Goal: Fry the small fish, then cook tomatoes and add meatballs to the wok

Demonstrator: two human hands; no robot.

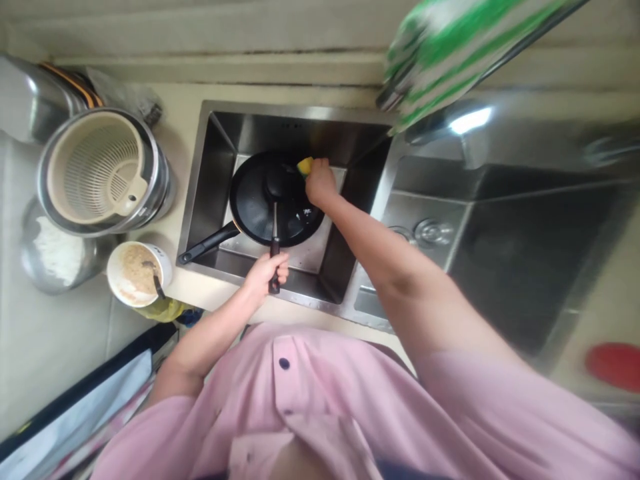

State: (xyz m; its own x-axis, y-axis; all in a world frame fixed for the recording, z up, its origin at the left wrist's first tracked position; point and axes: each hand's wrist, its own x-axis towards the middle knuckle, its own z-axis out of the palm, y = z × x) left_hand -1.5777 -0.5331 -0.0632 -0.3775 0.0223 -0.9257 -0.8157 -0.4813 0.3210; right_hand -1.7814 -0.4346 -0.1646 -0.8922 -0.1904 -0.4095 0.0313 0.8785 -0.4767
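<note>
A black frying pan (253,210) lies in the left sink basin (205,173), its long handle reaching over the front left rim. My left hand (265,273) is wrapped round the dark handle of a ladle (275,227), whose rounded black head is over the pan's inside; whether it touches the pan I cannot tell. At the pan's upper right edge, my right hand (320,181) grips a yellow sponge (304,165). Fingers cover most of the sponge.
Left of the sink stand a beige colander (93,173) inside a metal pot and a white bowl (131,270) of brownish food with a utensil. A faucet (450,127) and green-striped cloth (450,60) are above the right basin (525,260). A red round item (614,365) lies far right.
</note>
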